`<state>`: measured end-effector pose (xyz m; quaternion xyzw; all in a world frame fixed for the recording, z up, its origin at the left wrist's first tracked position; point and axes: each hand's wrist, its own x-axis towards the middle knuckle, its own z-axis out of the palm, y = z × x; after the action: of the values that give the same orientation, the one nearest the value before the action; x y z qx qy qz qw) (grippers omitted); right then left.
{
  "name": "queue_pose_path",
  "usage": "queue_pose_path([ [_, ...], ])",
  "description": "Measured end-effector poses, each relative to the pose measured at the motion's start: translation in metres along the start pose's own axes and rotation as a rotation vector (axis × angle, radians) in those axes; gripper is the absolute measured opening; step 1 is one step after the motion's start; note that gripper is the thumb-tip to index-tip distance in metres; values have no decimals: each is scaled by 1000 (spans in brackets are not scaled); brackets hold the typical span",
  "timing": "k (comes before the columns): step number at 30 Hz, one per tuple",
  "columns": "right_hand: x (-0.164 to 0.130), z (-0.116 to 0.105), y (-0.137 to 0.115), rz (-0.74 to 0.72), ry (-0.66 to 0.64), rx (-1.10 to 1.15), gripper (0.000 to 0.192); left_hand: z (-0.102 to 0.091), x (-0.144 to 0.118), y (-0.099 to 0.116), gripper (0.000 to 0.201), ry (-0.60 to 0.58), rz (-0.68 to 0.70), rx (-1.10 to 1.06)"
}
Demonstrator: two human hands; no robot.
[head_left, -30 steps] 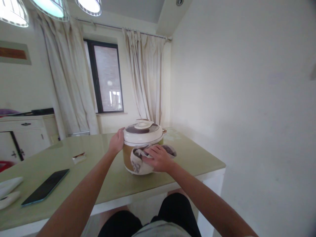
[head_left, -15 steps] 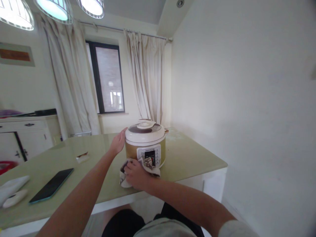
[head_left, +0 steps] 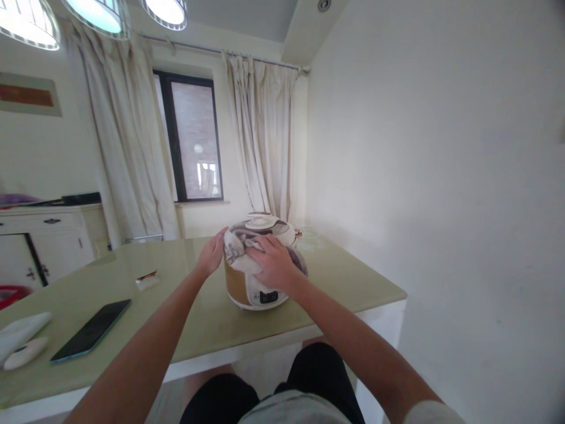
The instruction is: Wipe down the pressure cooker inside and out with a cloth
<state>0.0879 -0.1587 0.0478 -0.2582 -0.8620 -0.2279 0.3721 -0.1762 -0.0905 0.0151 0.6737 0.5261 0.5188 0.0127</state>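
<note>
An electric pressure cooker with a white and dark lid stands near the front edge of the green tabletop. My left hand rests against the cooker's left side by the lid rim, its fingers stretched out along it. In my right hand is a patterned cloth, pressed over the front of the lid rim. The cloth hangs over the upper body and hides part of the control panel. A flap of it shows right of my right hand.
A dark phone lies at the left of the green table, with white objects beside it. Farther back is a small pale item. A bare wall rises at the right; a white cabinet stands far left.
My right hand has moved the cloth up from the cooker's lower front and the tabletop to the lid rim. My left hand stays at the cooker's side.
</note>
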Motion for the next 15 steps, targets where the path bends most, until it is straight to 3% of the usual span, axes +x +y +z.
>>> queue_pose_path([
  [4, -11, 3, 39, 394, 258, 208, 36, 1, -1, 2, 72, -1, -9, 1],
  [6, -26, 11, 50, 514, 372, 269, 32, 2, -3, 4, 70, 7, -10, 6],
  [10, -75, 43, 47, 585, 494, 254, 40, 2, -6, 7, 71, 42, -18, 32],
  [15, -144, 87, 33, 618, 494, 329, 45, 4, -7, 6, 70, 64, -25, 35],
])
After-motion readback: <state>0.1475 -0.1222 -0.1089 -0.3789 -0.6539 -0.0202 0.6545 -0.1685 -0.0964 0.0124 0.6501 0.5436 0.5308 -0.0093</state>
